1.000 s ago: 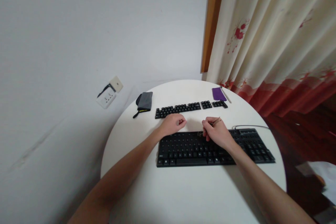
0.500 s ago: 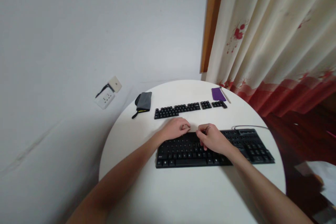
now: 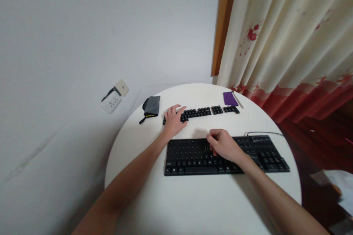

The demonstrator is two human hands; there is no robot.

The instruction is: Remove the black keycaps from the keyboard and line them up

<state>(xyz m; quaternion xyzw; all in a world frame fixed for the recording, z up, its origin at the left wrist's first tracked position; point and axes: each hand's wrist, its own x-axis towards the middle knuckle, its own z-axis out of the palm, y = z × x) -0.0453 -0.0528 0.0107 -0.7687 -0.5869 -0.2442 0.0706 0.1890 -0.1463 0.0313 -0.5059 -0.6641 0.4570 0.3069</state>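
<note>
A black keyboard (image 3: 190,170) lies on the round white table, with many keycaps off its upper left part. My right hand (image 3: 222,144) is closed above the middle of it, fingers curled together; whatever they may hold is hidden. Behind the keyboard, loose black keycaps (image 3: 200,112) lie lined up in rows and small blocks. Over the left end of these keycaps is my left hand (image 3: 174,122), fingers spread and open, covering some of them. I cannot tell whether its fingertips touch any.
A grey pouch (image 3: 152,105) with a dark strap sits at the table's back left. At the back right are a purple cloth (image 3: 230,98) and a thin pale stick (image 3: 237,100). The keyboard's cable (image 3: 264,132) runs off the right edge. A wall and curtain (image 3: 275,44) stand behind.
My left hand has moved from the keyboard's back edge up and left to the loose keycaps, its fingers spreading. My right hand has stayed over the keyboard.
</note>
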